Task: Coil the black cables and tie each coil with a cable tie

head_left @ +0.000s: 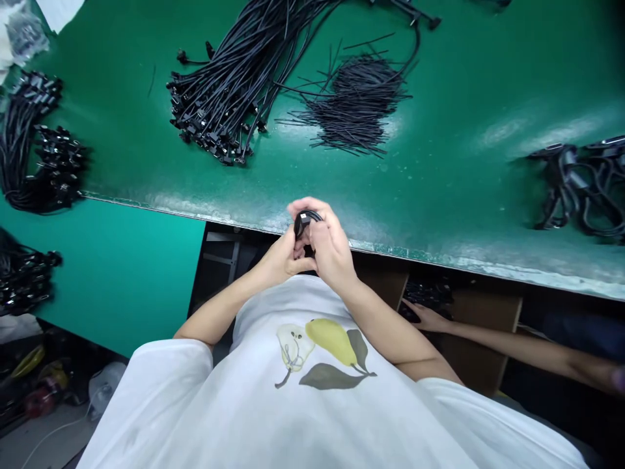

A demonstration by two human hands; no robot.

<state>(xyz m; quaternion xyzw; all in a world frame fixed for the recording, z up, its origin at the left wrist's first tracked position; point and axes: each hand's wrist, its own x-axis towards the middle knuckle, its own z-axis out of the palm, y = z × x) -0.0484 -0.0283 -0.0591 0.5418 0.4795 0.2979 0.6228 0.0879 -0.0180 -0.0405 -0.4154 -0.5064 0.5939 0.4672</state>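
A black cable (pixel 299 225), bent into a small coil with a connector showing at its top, is between my two hands at the table's front edge. My left hand (pixel 289 253) curls round the coil from the left, its fingers partly hidden behind it. On the other side my right hand (pixel 333 244) closes over the cable, thumb and fingers bent round it. Beyond my hands on the table lie a pile of thin black ties (pixel 364 104) and a large bundle of black cables (pixel 244 71) with connectors at its near end.
Coiled cables (pixel 581 185) lie at the right of the green table (pixel 454 176). More cable bundles (pixel 34 143) are at the far left, above a lower green surface (pixel 141 267). Below the edge, another person's hand (pixel 427 318) reaches into a cardboard box (pixel 476 326) holding black cables.
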